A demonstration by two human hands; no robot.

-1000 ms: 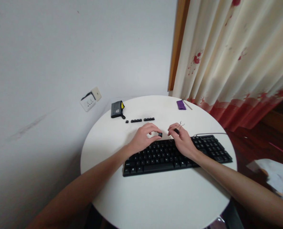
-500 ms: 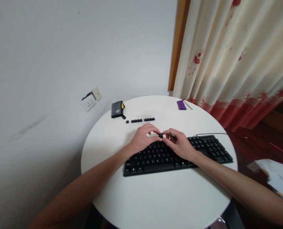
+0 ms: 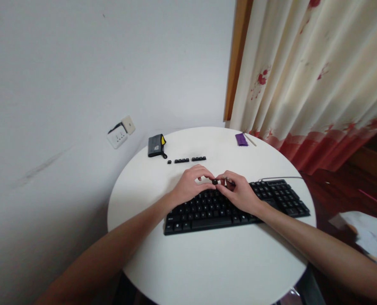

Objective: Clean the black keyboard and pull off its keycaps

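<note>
A small black keycap [image 3: 215, 181] is pinched between the fingertips of both hands, just above the far edge of a black keyboard [image 3: 207, 212]. My left hand [image 3: 191, 183] holds it from the left with thumb and index finger. From the right, my right hand [image 3: 237, 190] grips it the same way. Something thin and dark [image 3: 229, 181] shows in the right hand's curled fingers; its kind cannot be made out. Beyond the hands, loose black keycaps lie in a row: a single one [image 3: 169, 162], a left group [image 3: 182, 160] and a right group [image 3: 199, 159].
The round white table [image 3: 213, 262] stands by the wall. A dark pouch [image 3: 155, 146] with yellow inside lies at the back left. At the back right are a purple cloth [image 3: 241, 140] and a thin pale stick [image 3: 250, 140]. The keyboard cable [image 3: 280, 178] runs along its far right side.
The keycap has turned or tilted slightly between the fingertips and sits a touch lower. Both hands have stayed almost in place; the rest is unchanged.
</note>
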